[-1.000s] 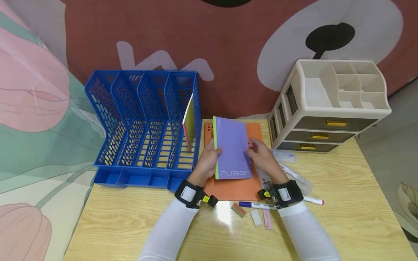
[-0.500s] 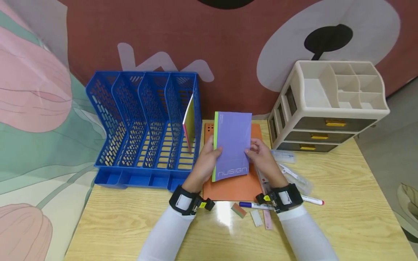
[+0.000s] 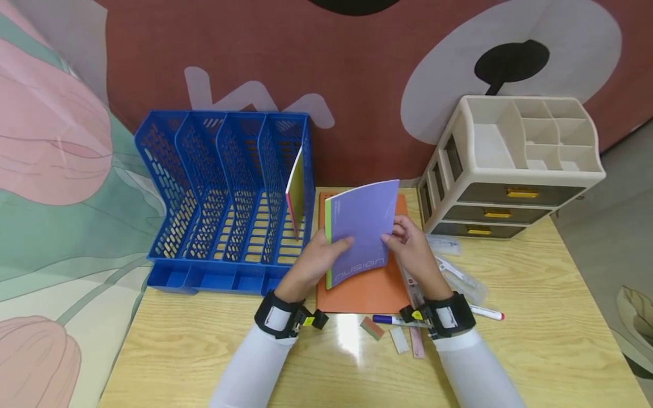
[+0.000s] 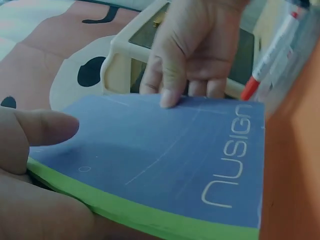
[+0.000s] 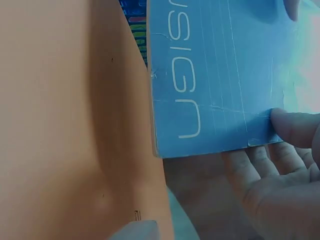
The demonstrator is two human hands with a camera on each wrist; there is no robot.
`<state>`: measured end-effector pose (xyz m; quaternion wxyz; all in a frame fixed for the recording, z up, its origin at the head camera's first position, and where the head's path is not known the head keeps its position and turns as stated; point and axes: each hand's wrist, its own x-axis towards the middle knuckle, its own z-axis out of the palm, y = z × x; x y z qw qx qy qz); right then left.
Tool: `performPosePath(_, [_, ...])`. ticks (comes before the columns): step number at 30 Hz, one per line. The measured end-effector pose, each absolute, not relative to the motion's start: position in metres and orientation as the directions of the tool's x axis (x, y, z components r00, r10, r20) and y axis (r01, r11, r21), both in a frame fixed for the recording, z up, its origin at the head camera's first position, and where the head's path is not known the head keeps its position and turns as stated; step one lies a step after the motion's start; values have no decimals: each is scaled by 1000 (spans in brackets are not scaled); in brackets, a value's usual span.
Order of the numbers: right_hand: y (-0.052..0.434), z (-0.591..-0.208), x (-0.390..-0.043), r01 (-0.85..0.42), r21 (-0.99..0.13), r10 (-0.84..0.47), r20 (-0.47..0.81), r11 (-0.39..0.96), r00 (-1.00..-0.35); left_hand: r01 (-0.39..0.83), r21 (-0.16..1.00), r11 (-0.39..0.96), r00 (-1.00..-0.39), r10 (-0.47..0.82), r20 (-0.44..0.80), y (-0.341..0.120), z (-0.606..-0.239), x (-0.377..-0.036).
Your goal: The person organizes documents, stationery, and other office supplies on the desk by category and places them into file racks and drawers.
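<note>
A purple notebook (image 3: pixel 362 218) with a green spine strip and "NUSIGN" lettering is held up, tilted, above a flat orange folder (image 3: pixel 377 292). My left hand (image 3: pixel 317 258) grips its spine side, thumb on the cover. On the opposite edge my right hand (image 3: pixel 412 249) pinches it; the right wrist view shows the thumb (image 5: pixel 297 127) on top and fingers underneath. The left wrist view shows the cover (image 4: pixel 165 145) slightly bowed. To the left stands a blue file rack (image 3: pixel 240 192), with a thin book (image 3: pixel 296 198) upright in its rightmost slot.
A white drawer organizer (image 3: pixel 510 170) stands at the back right. Clear plastic packets (image 3: pixel 461 280) lie by my right wrist. Nearer the front are a blue-capped marker (image 3: pixel 390 320), a red-ended marker (image 3: pixel 487 312), a two-colored eraser (image 3: pixel 372 328), a white block (image 3: pixel 399 340) and a pink strip (image 3: pixel 416 343).
The notebook has turned, its spine side shifting left and its top right corner leaning right. My left hand has moved left with it. The right hand stays at nearly the same place.
</note>
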<state>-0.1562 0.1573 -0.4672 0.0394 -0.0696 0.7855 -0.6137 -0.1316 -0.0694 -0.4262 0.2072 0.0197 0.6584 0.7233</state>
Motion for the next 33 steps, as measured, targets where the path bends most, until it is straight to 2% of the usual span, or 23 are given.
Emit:
performPosePath(5, [157, -465, -152, -115, -966, -179, 74, 232, -981, -207, 977, 53, -923, 321, -214, -73, -421, -125])
performPosePath(15, [157, -459, -145, -194, -962, -208, 153, 195, -966, 3, 973, 232, -940, 332, -76, -80, -409, -113])
performPosePath(26, [154, -454, -141, -233, -957, -295, 176, 170, -939, 27, 963, 269, -949, 309, -60, -87, -394, -106])
performPosePath(33, [154, -453, -141, -248, -949, -300, 183, 197, -936, 77, 960, 270, -947, 321, -14, -93, -384, -101])
